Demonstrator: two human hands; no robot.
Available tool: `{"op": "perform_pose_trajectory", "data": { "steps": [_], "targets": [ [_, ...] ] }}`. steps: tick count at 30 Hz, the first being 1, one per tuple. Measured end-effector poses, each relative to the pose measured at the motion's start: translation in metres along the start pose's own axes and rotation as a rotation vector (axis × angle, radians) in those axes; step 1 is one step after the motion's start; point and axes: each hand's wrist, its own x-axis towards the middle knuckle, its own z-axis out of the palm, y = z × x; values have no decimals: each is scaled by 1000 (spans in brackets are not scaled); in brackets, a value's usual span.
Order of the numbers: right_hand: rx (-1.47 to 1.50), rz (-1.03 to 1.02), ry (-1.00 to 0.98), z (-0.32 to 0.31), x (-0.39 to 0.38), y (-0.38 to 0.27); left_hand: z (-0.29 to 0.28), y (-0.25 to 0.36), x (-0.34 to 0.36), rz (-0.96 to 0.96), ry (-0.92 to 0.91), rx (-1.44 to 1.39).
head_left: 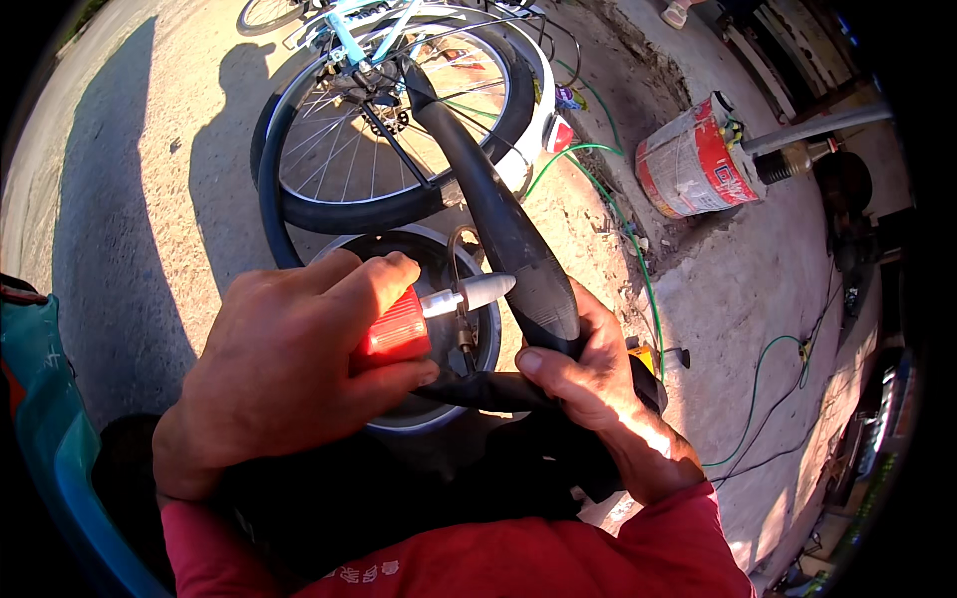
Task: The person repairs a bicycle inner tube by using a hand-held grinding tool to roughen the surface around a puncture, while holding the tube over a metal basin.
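Observation:
My left hand (269, 364) is closed round a red ribbed tool (397, 331) with a metal shaft and a grey, cone-shaped grinding tip (485, 290). That tip lies against or just beside the swollen black inner tube (498, 219); I cannot tell whether it touches. A scuffed, lined patch shows on the rubber there. Gripped in my right hand (598, 384), the tube bends over the fingers, with its far part running up to the bicycle wheel (369, 214). Near the hands, a valve stem (466, 334) is visible on the tube.
Below the tube stands a round basin (490, 349) with a pale rim. A light blue bicycle frame (347, 40) lies beyond. To the right are a red and white bucket (688, 164) and a green hose (638, 249) on the ground. Something teal (50, 389) borders the left.

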Motion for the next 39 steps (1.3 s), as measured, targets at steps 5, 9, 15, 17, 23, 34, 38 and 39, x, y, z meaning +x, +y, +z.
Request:
{"op": "perform_pose_trajectory", "data": {
  "steps": [5,9,15,17,23,34,38,39],
  "targets": [
    [-86,1,-19,1,0,-1,1,4,-2,26,-85,15],
    [-79,-69,-16,1,1,2,4,0,1,25,-6,23],
    [-117,-64,-42,-1,2,2,2,3,-1,22,-51,-13],
    [-134,-85,-33,-1,2,3,4,0,0,2,1,38],
    [-120,-51,-41,0,2,1,2,1,-1,32,-24,-29],
    [-133,-12,-37,-2,1,-1,2,1,2,-2,-68,-4],
    [-137,-26,-41,-3,1,-1,3,2,1,-11,-47,-30],
    [-135,-23,-39,-3,1,0,3,1,2,-9,-48,-32]
  ]
}}
